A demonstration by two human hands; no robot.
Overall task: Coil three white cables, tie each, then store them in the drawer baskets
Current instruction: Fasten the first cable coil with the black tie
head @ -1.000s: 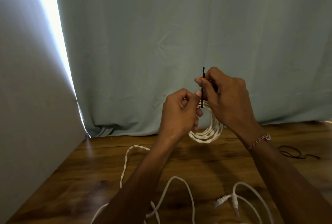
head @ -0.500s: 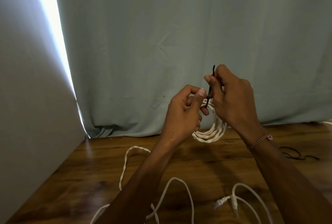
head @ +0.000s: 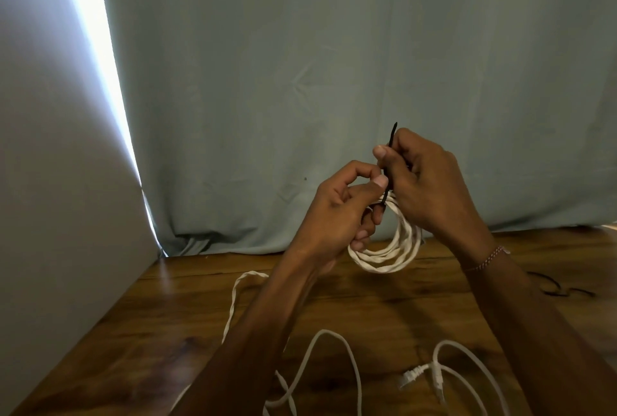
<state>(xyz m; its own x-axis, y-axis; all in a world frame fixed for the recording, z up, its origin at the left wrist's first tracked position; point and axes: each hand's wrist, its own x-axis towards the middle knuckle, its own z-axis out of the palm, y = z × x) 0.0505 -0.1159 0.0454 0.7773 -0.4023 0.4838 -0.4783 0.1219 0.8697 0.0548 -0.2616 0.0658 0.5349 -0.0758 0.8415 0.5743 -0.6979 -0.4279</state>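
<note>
The coiled white cable [head: 387, 250], a flat, ribbon-like bundle of several loops, hung in the air above the far edge of the brown wooden table [head: 173, 325], pinched at its top between both hands. Compared with a second before, the thin black plastic tie [head: 390, 161] had tilted a bit and its free tail poked up higher past the fingers, and both hands had drifted slightly right, so I'd guess the tie was being pulled snug around the bundle rather than only threaded. That'd put the first of three cables nearly tied, with nothing stored yet and no drawer baskets in sight. The left hand [head: 337, 212] was closed around the top of the coil, thumb pressed against the tie; the right hand [head: 430, 188] was pinching the tie's tail between thumb and fingers. The loops looked fairly even and tight, hanging down just clear of the wood. Nearer the front edge, loose white cables [head: 334, 365] sprawled uncoiled, one with a connector [head: 412, 379], and spare black ties [head: 561, 288] lay toward the right edge.
</note>
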